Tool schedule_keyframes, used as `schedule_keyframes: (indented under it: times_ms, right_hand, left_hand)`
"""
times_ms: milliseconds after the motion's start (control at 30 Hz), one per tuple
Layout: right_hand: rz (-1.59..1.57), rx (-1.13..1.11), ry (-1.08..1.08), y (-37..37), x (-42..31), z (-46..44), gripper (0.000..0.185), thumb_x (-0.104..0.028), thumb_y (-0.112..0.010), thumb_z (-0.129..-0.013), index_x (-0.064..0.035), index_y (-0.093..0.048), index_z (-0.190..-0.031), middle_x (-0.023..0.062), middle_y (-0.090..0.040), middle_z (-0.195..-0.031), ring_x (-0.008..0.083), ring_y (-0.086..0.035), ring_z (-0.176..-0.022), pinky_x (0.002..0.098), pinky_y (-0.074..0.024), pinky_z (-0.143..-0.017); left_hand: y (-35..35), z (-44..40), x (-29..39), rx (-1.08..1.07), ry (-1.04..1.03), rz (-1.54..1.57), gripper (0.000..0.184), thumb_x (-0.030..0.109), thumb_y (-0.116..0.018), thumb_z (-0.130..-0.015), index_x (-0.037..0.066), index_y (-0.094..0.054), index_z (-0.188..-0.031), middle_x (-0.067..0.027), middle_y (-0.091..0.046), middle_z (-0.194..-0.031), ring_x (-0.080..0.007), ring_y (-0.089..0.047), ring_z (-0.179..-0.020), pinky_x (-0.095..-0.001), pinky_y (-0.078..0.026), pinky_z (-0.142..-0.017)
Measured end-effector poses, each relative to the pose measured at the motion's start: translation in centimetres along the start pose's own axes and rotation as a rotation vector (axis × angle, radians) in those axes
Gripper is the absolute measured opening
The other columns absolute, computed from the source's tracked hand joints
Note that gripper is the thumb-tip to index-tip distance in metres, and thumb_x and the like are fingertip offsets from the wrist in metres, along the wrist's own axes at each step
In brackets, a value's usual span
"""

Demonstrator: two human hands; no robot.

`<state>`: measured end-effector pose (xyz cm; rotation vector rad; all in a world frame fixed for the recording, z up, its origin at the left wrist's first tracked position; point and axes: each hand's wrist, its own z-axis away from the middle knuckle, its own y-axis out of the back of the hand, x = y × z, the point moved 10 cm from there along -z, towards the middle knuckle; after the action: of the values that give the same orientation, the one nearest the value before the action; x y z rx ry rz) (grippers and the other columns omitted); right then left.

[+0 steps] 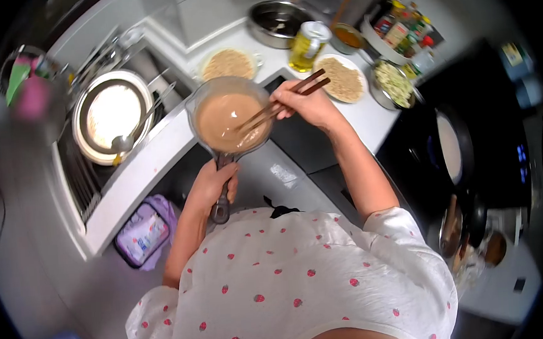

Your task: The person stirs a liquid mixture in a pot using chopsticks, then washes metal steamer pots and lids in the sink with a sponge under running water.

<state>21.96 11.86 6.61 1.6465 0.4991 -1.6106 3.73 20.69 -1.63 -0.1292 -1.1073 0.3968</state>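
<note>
My left hand (213, 187) is closed round the dark handle of a saucepan (195, 119). Smooth light-brown liquid (219, 120) fills much of the pan. In my right hand (301, 102) is a pair of dark wooden chopsticks (313, 83), held slantwise with their lower tips in the liquid. The pan is held up in front of my body, near the counter's edge. Just behind it on the counter stands a glass dish of pale brown crumbly food (229, 64). A plate of similar food (340, 78) lies right of my right hand.
Left is a sink with a metal basin (84, 128) and ladle (122, 143). Behind are an oil jug (306, 48), a steel bowl (275, 23) and a bottle rack (388, 47). A bowl of chopped greens (393, 84) neighbours the stove, where a frying pan (465, 148) sits.
</note>
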Motion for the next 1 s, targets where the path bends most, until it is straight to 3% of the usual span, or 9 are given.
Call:
schedule_keyframes:
  times_ms: [133,300,467,633,667,767,833,900,1000]
  right_hand:
    - [-0.012,0.448,0.120,6.7,0.6,3.0,0.020,-0.018,-0.053,-0.086,0.0002,-0.060,-0.082,0.0049,-0.062,-0.072,0.0101,-0.059,-0.062,0.0208,-0.0473,-0.056]
    - [-0.189,0.242,-0.100,7.6,3.3,9.3,0.019,-0.017,-0.053,-0.086,0.0001,-0.061,-0.082,0.0069,-0.063,-0.072,0.0093,-0.060,-0.058,0.0206,-0.0473,-0.051]
    - [-0.078,0.787,-0.080,16.1,5.4,17.0,0.021,-0.018,-0.052,-0.085,0.0007,-0.059,-0.080,0.0057,-0.061,-0.068,0.0110,-0.060,-0.058,0.0255,-0.0482,-0.052]
    - [-0.122,0.630,-0.089,17.2,5.5,24.3,0.018,-0.017,-0.057,-0.080,0.0007,-0.059,-0.075,0.0077,-0.061,-0.063,0.0129,-0.061,-0.053,0.0250,-0.0487,-0.051]
    - [0.041,0.893,-0.193,20.8,4.9,28.3,0.018,-0.015,-0.057,-0.078,0.0006,-0.057,-0.069,0.0083,-0.061,-0.062,0.0134,-0.061,-0.051,0.0254,-0.0487,-0.049]
    - [-0.173,1.124,-0.098,23.4,2.2,31.6,0.021,-0.017,-0.058,-0.076,0.0008,-0.057,-0.066,0.0088,-0.059,-0.058,0.0157,-0.059,-0.050,0.0272,-0.0485,-0.050]
    - [-0.026,1.070,-0.092,22.7,1.1,32.1,0.017,-0.014,-0.057,-0.077,0.0009,-0.059,-0.072,0.0083,-0.061,-0.061,0.0146,-0.061,-0.054,0.0256,-0.0497,-0.057]
    - [-0.124,0.785,-0.174,21.5,0.6,32.5,0.017,-0.016,-0.058,-0.079,0.0012,-0.062,-0.077,0.0072,-0.063,-0.065,0.0105,-0.060,-0.055,0.0224,-0.0481,-0.052]
    - [-0.135,0.985,-0.335,25.6,2.2,38.5,0.017,-0.013,-0.058,-0.080,0.0031,-0.061,-0.075,0.0076,-0.061,-0.061,0.0114,-0.059,-0.050,0.0234,-0.0478,-0.049]
  left_hand:
    - [-4.4,-1.2,-0.6,-0.106,0.049,-0.059,0.015,0.016,-0.052,-0.082,0.002,-0.048,-0.077,-0.0039,-0.045,-0.052,-0.0137,-0.044,-0.039,-0.0265,-0.036,-0.038]
    - [-9.2,-2.1,-1.9,-0.237,0.118,-0.044,0.014,0.016,-0.051,-0.085,0.002,-0.048,-0.086,-0.0034,-0.045,-0.054,-0.0130,-0.044,-0.040,-0.0263,-0.037,-0.039]
    - [-16.1,-2.8,-4.4,-0.356,0.212,-0.171,0.016,0.019,-0.051,-0.086,0.004,-0.047,-0.086,-0.0007,-0.040,-0.051,-0.0116,-0.039,-0.038,-0.0261,-0.035,-0.038]
    - [-23.5,-3.2,-5.9,-0.534,0.276,-0.205,0.015,0.020,-0.052,-0.085,0.006,-0.048,-0.087,0.0012,-0.037,-0.051,-0.0102,-0.036,-0.038,-0.0242,-0.031,-0.038]
    - [-24.1,-2.1,-6.5,-0.575,0.279,-0.215,0.016,0.021,-0.053,-0.084,0.006,-0.048,-0.087,0.0014,-0.037,-0.051,-0.0099,-0.035,-0.039,-0.0237,-0.031,-0.038]
    - [-28.6,-0.1,-4.3,-0.596,0.352,-0.203,0.018,0.023,-0.055,-0.083,0.007,-0.048,-0.087,0.0021,-0.035,-0.051,-0.0091,-0.034,-0.040,-0.0232,-0.031,-0.039]
    - [-31.2,0.5,-4.6,-0.613,0.384,-0.207,0.014,0.019,-0.050,-0.088,0.005,-0.047,-0.088,0.0000,-0.040,-0.051,-0.0107,-0.037,-0.037,-0.0247,-0.034,-0.037]
    - [-32.5,0.9,-4.6,-0.653,0.394,-0.213,0.015,0.019,-0.050,-0.088,0.005,-0.047,-0.088,0.0000,-0.040,-0.051,-0.0103,-0.037,-0.038,-0.0246,-0.034,-0.037]
    - [-34.1,2.0,-5.2,-0.702,0.389,-0.199,0.016,0.020,-0.050,-0.088,0.005,-0.047,-0.089,0.0000,-0.040,-0.052,-0.0098,-0.038,-0.038,-0.0246,-0.035,-0.037]
